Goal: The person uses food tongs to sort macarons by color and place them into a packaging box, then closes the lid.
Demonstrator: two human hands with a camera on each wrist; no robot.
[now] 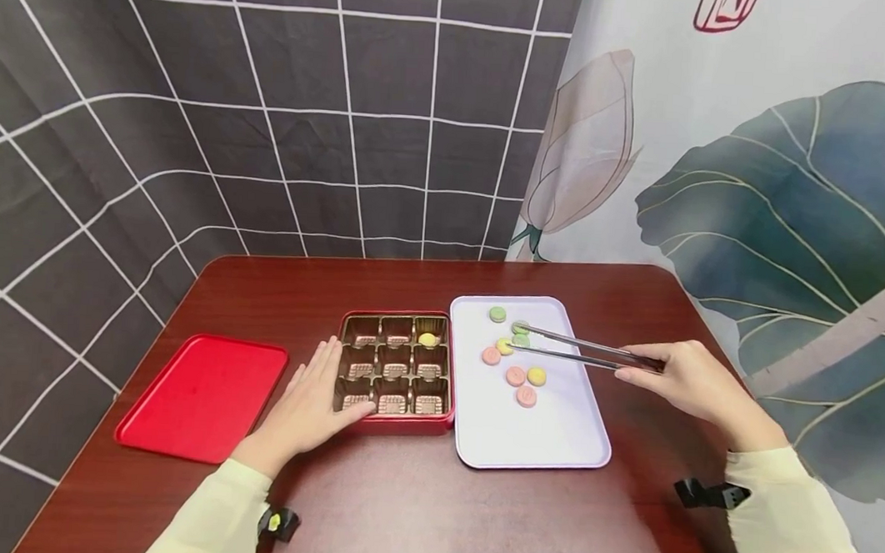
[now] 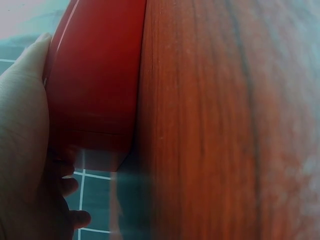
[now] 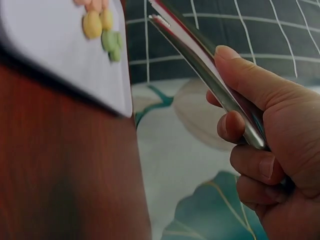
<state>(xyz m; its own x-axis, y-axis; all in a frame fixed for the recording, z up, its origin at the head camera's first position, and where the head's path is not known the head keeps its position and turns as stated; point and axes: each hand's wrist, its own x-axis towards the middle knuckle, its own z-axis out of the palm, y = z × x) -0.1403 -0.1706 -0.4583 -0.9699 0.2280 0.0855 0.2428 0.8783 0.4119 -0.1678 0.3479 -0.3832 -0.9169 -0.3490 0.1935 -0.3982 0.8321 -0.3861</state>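
Note:
My right hand (image 1: pixel 688 381) grips long metal tongs (image 1: pixel 589 345), also seen in the right wrist view. Their tips are apart, over or at a green macaron (image 1: pixel 520 326) and a yellow macaron (image 1: pixel 505 347); whether they touch is too small to tell. Several green, yellow and pink macarons lie on the white tray (image 1: pixel 531 440). My left hand (image 1: pixel 308 407) rests against the left side of a red box (image 1: pixel 397 425), fingers extended, thumb at its front left corner. Inside, a gold divided insert has one yellow macaron (image 1: pixel 427 339) in the back right compartment.
A red tray (image 1: pixel 199 397), perhaps a lid, lies left of my left hand on the brown wooden table (image 1: pixel 400 508). The box and white tray stand side by side. Behind the table hang a dark grid-patterned cloth (image 1: pixel 382 148) and a leaf-printed curtain (image 1: pixel 791 220).

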